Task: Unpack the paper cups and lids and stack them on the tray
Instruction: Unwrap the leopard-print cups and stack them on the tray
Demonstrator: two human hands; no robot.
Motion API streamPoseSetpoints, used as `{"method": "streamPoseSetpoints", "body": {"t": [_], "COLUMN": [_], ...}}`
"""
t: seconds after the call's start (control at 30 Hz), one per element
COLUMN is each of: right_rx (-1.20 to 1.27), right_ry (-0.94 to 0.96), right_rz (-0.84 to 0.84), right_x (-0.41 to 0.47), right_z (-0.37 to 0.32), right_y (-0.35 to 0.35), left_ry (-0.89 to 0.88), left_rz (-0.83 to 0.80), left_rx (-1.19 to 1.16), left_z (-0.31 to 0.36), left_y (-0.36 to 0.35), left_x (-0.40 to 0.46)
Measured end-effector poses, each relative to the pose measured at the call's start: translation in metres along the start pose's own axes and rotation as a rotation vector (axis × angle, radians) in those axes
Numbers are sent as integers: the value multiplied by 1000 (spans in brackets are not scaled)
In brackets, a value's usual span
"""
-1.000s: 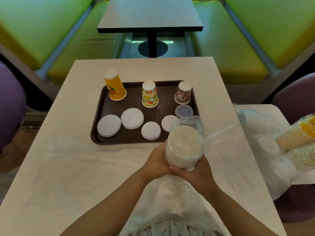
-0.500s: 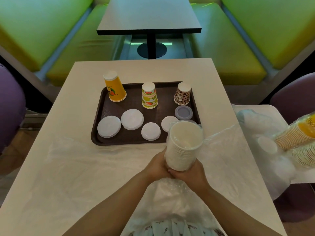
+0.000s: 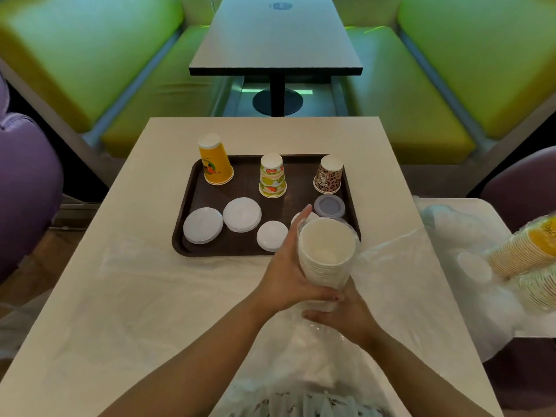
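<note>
A stack of plain white paper cups [image 3: 328, 251] points its open mouth at me just in front of the brown tray [image 3: 192, 188]. My left hand [image 3: 285, 266] grips the stack's left side, fingers reaching up along it. My right hand [image 3: 343, 314] holds the clear plastic wrapper [image 3: 313, 344] at the stack's base. On the tray stand three upside-down cup stacks: yellow [image 3: 215, 161], fruit-patterned [image 3: 272, 176] and brown-patterned [image 3: 328, 174]. Several white lid stacks [image 3: 242, 214] and a clear lid [image 3: 329, 205] lie in front of them.
Clear plastic sheeting [image 3: 150, 266] covers the near half of the table. To the right, a side surface holds more bagged cups [image 3: 523, 251] and plastic bags [image 3: 463, 236]. Green benches and a dark table [image 3: 275, 40] stand beyond.
The wrapper has slid down off the top of the white cups, baring their rims. My left hand has moved up the stack's side; my right stays low on the plastic.
</note>
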State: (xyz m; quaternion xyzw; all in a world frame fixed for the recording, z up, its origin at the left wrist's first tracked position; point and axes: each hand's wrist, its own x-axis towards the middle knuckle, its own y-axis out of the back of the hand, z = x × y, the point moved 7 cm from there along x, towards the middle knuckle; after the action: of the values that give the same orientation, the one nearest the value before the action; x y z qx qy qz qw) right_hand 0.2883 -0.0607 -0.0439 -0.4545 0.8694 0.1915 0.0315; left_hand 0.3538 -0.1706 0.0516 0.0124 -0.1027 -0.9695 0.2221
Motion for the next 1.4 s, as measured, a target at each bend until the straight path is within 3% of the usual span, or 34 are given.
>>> {"method": "streamPoseSetpoints", "body": {"t": [0.2,0.4,0.67,0.83,1.03,1.23,1.4], "right_rx": [-75,-206,-145,-37,-115,-107,-61], "right_ry": [193,152,62,231,370,319,281], "right_rz": [140,-121,-339,-27,211,327,313], "right_x": [-15,-14,-7,-13,-13,-10,-11], "right_z": [-51,-53,-63,-103,-120,-104,-84], "right_y": [31,23,28,53,43,36,27], "left_ry": [-44,33,124,163,186,226,265], "left_rz": [68,139,120,54,2,14,-5], "left_rx": [4,19,27,43,72,92,107], "left_z": [16,-3,-32,-47,-71,-91,-110], "left_y": [-1,-6,-10,-16,-24,-26,-26], "left_x": [-2,-5,-4,0,7,6,-5]}}
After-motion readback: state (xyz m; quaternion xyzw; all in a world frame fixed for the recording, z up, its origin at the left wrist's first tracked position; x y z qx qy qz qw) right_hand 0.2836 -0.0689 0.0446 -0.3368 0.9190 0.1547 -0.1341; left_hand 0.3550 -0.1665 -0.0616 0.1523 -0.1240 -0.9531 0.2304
